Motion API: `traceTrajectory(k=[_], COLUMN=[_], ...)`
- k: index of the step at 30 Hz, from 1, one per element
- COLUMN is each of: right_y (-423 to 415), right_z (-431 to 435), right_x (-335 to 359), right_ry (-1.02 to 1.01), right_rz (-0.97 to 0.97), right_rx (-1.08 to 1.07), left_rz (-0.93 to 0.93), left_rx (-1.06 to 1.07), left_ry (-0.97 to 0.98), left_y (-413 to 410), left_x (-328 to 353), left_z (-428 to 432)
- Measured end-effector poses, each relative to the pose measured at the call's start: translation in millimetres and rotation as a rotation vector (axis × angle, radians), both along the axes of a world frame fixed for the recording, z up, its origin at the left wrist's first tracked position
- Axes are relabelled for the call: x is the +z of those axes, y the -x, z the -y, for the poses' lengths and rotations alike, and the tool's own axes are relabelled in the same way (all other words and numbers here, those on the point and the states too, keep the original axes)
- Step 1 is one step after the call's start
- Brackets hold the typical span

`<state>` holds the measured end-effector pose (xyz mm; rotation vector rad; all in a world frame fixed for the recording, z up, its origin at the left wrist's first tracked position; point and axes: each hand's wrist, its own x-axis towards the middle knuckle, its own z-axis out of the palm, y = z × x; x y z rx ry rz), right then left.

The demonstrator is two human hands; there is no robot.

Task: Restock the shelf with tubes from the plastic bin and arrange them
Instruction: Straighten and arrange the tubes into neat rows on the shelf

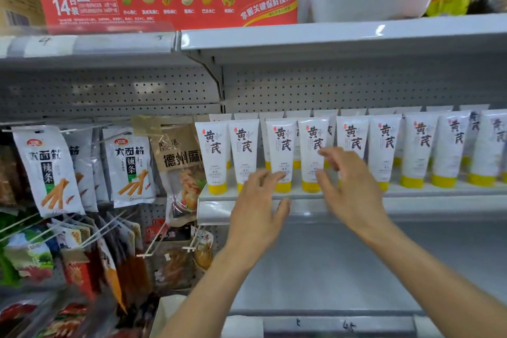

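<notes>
Shop shelf [439,200], front edge nearest us: our left hand [258,200] and right hand [348,186], both spread and empty, reach forward. Just beyond stand the tubes [281,151], long axes upright, right hand seemingly nearer; pegboard [356,85] behind.

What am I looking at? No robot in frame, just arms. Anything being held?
No machine here: a person wears a wide-angle camera on the head, so this one picture looks forward and down at their own bare arms. The left hand and the right hand reach, fingers fairly straight, toward white tubes with yellow caps standing cap-down in rows on a shop shelf. Neither hand holds anything. Snack packs hang on pegs to the left.
</notes>
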<state>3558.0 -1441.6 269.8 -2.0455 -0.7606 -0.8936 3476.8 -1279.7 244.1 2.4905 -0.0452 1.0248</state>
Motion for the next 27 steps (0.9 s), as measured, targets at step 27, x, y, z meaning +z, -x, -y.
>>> traceTrajectory(k=[27], right_y=[-11], right_z=[-5], right_x=[-28], right_ry=[0.611], right_rz=[-0.012], right_rx=[-0.181], left_rz=[-0.208], left_rx=[0.351], left_ry=[-0.329], left_y=[-28], left_x=[-3], left_z=[18])
